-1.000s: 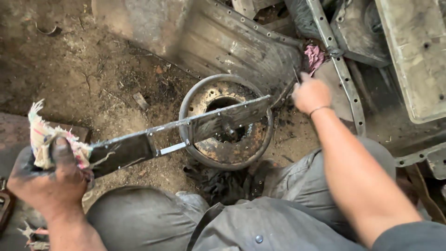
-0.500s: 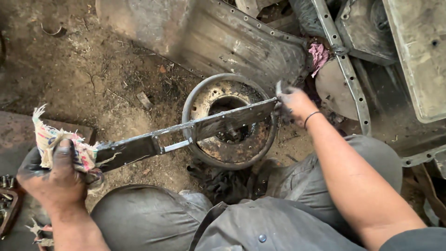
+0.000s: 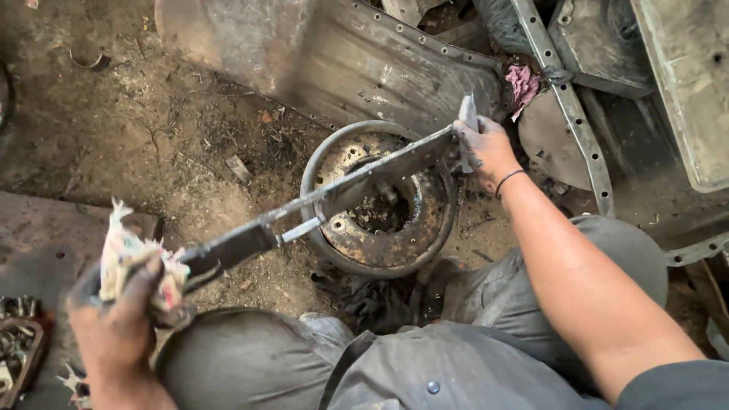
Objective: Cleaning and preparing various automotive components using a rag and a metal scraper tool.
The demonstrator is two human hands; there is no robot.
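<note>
A long, greasy flat metal bar (image 3: 342, 193) runs slantwise over a rusty round drum (image 3: 377, 199) lying on the dirt floor. My left hand (image 3: 121, 319), black with grease, grips the bar's near end through a frayed, stained rag (image 3: 133, 262). My right hand (image 3: 484, 148) clasps the bar's far end, where a small upright metal tab (image 3: 468, 114) sticks up above my fingers. My grey-trousered knees fill the bottom of the view.
A large dented metal pan (image 3: 342, 61) lies behind the drum. A perforated metal strip (image 3: 566, 99), a pink rag (image 3: 522, 83) and more grey pans (image 3: 683, 83) are at the right. A tray of small parts (image 3: 19, 353) sits at the lower left.
My right hand moved from near the pink rag onto the bar's far end and gripped it. The bar tilted steeper, its near end dropping with my left hand.
</note>
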